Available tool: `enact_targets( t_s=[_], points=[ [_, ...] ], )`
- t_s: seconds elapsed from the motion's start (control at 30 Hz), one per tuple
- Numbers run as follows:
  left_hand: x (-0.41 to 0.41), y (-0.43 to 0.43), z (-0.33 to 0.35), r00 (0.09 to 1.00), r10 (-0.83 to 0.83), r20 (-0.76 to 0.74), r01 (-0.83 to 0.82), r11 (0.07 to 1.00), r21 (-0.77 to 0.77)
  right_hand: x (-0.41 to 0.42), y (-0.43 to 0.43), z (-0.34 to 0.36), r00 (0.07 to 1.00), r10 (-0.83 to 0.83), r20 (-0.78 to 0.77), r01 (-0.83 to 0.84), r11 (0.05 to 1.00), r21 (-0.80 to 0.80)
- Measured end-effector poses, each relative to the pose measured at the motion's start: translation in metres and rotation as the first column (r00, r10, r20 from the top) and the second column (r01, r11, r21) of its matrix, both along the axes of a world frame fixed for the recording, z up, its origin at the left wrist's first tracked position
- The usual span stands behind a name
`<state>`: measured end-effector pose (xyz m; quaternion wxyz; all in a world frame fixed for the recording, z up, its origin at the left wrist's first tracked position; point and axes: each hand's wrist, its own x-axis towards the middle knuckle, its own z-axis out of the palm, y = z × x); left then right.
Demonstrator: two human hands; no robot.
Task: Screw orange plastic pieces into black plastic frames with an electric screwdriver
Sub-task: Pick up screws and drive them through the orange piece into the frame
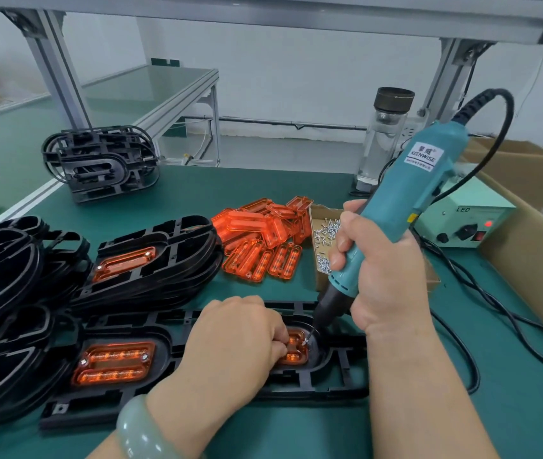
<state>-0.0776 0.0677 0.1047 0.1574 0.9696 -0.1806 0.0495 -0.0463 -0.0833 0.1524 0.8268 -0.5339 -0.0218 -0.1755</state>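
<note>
**Squarely Onto the Screw: Fastening the Right-Hand Piece**

Currently the black frame (329, 389) lies flat near the front edge of the desk (296, 435); one orange piece (114, 362) is already fastened in its left opening with two screws, and a second orange piece (296, 347) is seated in the right opening. That piece is pinned by the left hand (233, 342), whose fingers are curled down onto it; the electric screwdriver (406, 193) is gripped by the right hand (382, 270), all fingers wrapped round its barrel, and its bit is set on a screw (304, 341) at the piece's far right corner. The tool is seen tilted; it is best brought nearer to upright over the hole, so that the screw is not driven crooked; downward pressure should be held on the piece until the head is seated, with fingertips clear of the bit. Loose orange pieces (263, 233) and a box of screws (324, 233) lie behind the frame.
</note>
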Motion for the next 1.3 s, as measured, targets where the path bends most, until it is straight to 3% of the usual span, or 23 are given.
enact_targets(
  t_s=[0.27, 0.6, 1.3],
  points=[
    [0.0, 0.0, 0.001, 1.0, 0.001, 0.007, -0.001, 1.0, 0.019, -0.003, 0.006, -0.001, 0.982, 0.159, 0.097, -0.146, 0.98, -0.132],
    [-0.001, 0.0, 0.003, 1.0, -0.014, -0.006, 0.014, 0.999, 0.04, -0.011, 0.006, -0.001, 0.869, 0.452, 0.203, -0.406, 0.884, -0.231],
    [0.0, 0.0, 0.003, 1.0, -0.013, -0.017, 0.014, 0.999, 0.036, -0.009, 0.012, 0.001, 0.907, 0.397, 0.14, -0.362, 0.905, -0.225]
  ],
)
